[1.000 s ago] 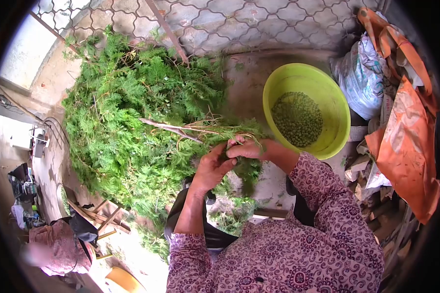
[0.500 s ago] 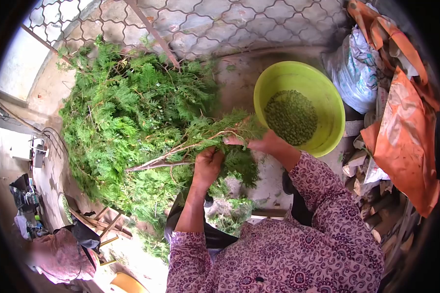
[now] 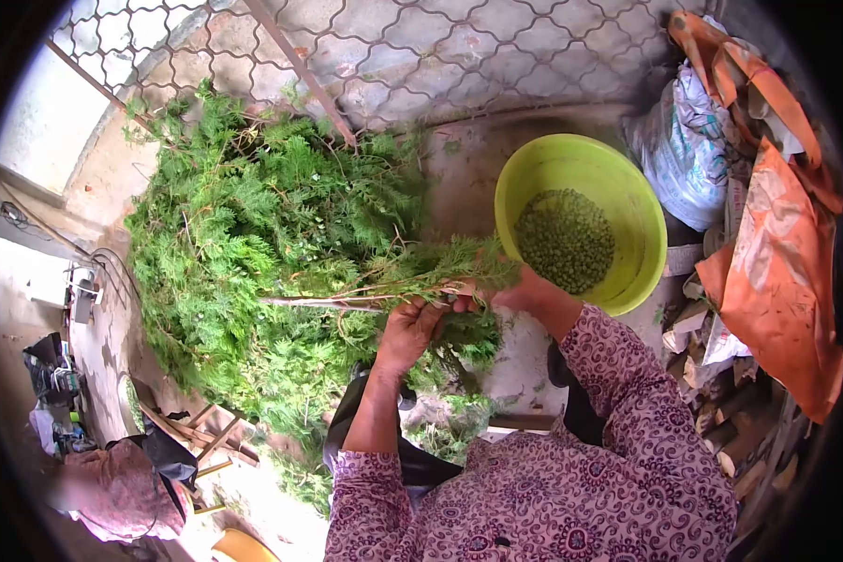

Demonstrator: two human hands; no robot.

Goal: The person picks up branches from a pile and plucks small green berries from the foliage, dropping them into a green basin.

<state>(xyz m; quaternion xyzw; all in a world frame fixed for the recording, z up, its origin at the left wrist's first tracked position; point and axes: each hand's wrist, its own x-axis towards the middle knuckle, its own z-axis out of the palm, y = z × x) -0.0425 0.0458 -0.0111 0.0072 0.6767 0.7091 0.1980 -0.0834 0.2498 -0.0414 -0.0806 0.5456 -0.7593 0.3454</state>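
Nearest is the patterned shirt (image 3: 553, 487) of the person, with both forearms reaching forward from its sleeves. The left hand (image 3: 409, 332) has its grip closed, fingers bunched on the underside of a leafy branch (image 3: 347, 303). The right hand (image 3: 517, 290) is at the branch's leafy end; foliage covers its fingers, so I cannot tell how far that grip is closed. The branch lies almost level across the view, its long axis running left to right: the bare stem end points left, over a heap of green cuttings (image 3: 253, 234), and the leafy tip points right, towards a yellow-green basin (image 3: 660, 234). Small green pieces (image 3: 567, 241) cover part of the basin's bottom. Cut wood (image 3: 735, 412) and an orange sheet (image 3: 782, 290) lie to the right, near a pale sack (image 3: 684, 159). Farthest off stands a wavy metal grille (image 3: 496, 56).
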